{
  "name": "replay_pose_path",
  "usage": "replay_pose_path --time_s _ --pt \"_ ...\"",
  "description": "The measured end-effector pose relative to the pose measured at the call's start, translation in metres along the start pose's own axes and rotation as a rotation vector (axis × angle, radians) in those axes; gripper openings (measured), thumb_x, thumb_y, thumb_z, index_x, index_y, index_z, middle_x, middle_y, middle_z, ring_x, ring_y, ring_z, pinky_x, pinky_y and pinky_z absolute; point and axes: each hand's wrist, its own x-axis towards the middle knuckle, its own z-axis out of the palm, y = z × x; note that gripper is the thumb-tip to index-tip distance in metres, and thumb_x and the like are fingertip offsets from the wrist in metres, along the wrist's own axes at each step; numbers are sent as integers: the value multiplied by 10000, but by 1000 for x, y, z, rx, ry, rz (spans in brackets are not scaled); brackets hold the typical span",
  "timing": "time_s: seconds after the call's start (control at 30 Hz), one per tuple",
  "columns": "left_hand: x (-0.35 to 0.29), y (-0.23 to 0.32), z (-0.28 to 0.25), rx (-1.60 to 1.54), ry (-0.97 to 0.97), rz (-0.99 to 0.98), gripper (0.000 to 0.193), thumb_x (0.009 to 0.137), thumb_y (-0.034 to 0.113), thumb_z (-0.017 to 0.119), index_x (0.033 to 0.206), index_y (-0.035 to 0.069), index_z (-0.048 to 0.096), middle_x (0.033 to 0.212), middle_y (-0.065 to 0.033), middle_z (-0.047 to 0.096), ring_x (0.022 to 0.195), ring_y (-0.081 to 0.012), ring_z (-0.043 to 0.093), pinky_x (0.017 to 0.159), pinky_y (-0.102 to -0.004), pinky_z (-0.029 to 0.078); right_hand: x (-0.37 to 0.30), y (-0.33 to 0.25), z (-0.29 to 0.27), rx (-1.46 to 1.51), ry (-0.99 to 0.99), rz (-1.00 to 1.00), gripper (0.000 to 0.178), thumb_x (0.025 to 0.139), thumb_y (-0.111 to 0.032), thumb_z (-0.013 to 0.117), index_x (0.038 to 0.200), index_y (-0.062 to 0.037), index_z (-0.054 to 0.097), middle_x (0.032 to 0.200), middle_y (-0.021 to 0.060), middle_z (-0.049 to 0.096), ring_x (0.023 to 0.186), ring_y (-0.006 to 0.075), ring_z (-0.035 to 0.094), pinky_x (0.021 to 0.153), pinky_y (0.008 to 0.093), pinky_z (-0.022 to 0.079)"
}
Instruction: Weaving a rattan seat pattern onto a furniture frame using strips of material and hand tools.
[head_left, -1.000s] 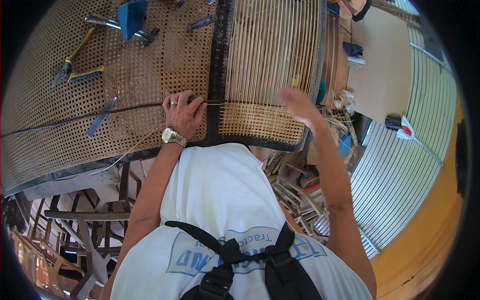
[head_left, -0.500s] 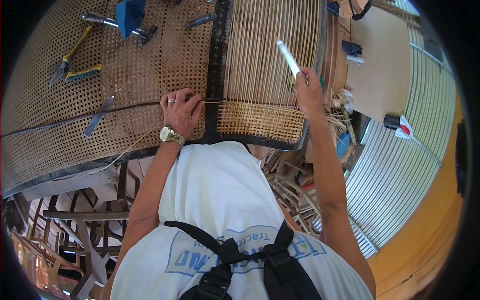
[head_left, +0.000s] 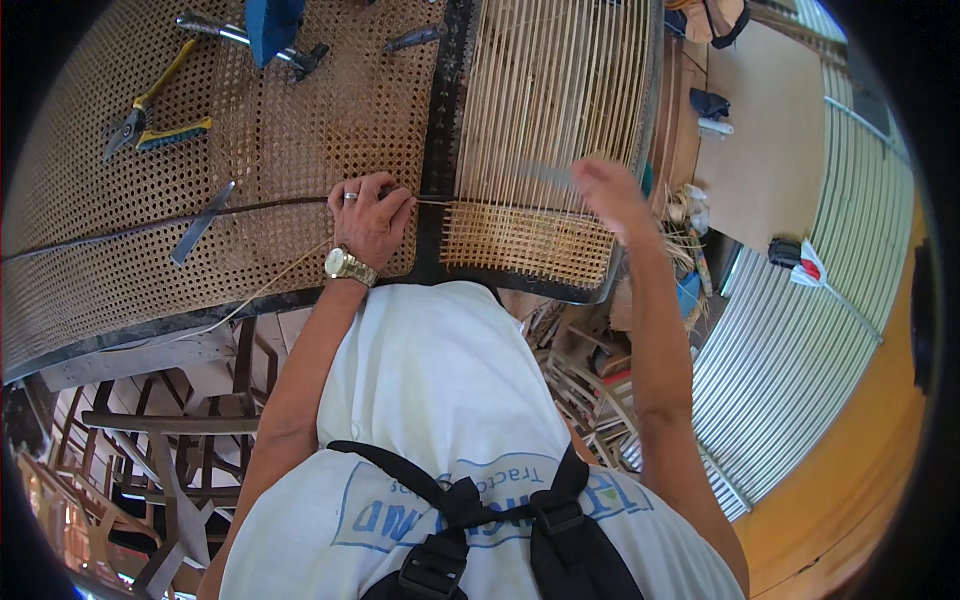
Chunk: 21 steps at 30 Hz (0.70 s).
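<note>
My left hand, with a ring and a watch, rests on woven cane webbing. Its fingers curl over a long thin dark rod, which runs left across the webbing and appears to continue right toward the strands. My right hand is over the right panel, closed on a flat, pale blade-like strip that is smeared by motion and points left. Below the strip, long pale cane strands run lengthwise on a dark frame. The panel's near end is a closely woven band.
A hammer, yellow-handled pruning shears, a dark-handled tool and a flat metal strip lie on the left webbing. Wooden chair frames stand below left. Cane scraps lie beyond the right edge.
My right hand has moved slightly down, and the strip has swung from pointing up-left to nearly level, low over the strands. My left hand keeps its place on the webbing.
</note>
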Motion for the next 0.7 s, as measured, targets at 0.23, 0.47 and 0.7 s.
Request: replay_pose_path --time_s 0.23,0.47,0.7 --pt "1 -1 2 16 25 7 102 844 270 764 928 216 741 1089 8 600 1053 -233 556 981 -477 362 -5 11 14 -369 -153 -78 295 1018 -289 520 1207 -86 618 976 147 708 870 224 672 789 373 519" --pt "1 0 3 3 27 18 128 833 262 777 944 215 735 1090 3 604 1048 -243 570 977 -487 363 -2 2 33 -195 5 -77 261 991 -247 555 1137 -57 658 862 108 685 775 211 654 679 373 503" --pt "2 3 0 31 15 12 109 865 273 743 955 212 731 1101 -7 593 1064 -246 551 987 -474 367 6 -3 47 -53 395 -11 264 1013 -240 521 1146 -60 662 865 143 698 716 238 666 655 365 524"
